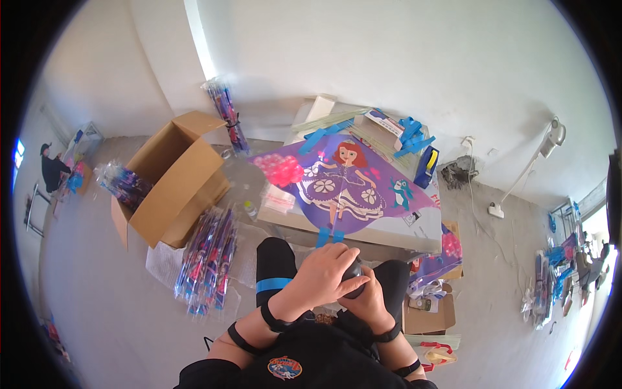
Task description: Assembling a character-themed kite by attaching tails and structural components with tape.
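Close together above my lap, both hands are closed round a small black rounded object (353, 279) whose kind I cannot make out. My left hand (324, 272) covers it from the left and top, and my right hand (368, 299) grips it from the right and below. Just beyond them a purple kite (389, 204) printed with a red-haired figure in a gown lies spread over a white table (414, 238). Blue strips (330, 236) hang from its near tip, close to my left fingers. Neither hand touches the kite.
An open cardboard box (184, 188) stands to the left, with packaged bundles (207, 262) beside it. On the table's far side are a tape dispenser (426, 166) and blue strips (413, 137). A cable (473, 194) runs down the wall. Another person (53, 170) is far left.
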Demonstrator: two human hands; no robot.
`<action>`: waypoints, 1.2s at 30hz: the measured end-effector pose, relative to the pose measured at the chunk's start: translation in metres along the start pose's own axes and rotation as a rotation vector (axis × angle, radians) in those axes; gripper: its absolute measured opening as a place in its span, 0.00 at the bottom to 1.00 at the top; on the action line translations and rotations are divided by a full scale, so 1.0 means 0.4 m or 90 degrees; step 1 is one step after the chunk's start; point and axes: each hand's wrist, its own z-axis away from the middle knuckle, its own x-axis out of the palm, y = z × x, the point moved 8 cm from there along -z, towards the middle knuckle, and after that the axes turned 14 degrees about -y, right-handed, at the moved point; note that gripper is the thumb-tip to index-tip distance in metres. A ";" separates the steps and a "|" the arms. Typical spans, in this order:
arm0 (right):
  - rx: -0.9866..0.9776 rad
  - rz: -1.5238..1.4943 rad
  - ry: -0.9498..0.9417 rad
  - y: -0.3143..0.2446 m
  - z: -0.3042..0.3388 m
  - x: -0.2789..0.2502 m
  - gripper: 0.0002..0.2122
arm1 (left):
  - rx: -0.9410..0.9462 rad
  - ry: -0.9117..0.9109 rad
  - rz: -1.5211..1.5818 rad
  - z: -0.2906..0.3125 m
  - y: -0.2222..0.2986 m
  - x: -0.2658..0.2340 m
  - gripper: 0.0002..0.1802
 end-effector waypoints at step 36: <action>0.045 -0.109 -0.038 -0.054 -0.123 -0.029 0.35 | 0.015 0.078 0.269 -0.082 -0.054 -0.091 0.09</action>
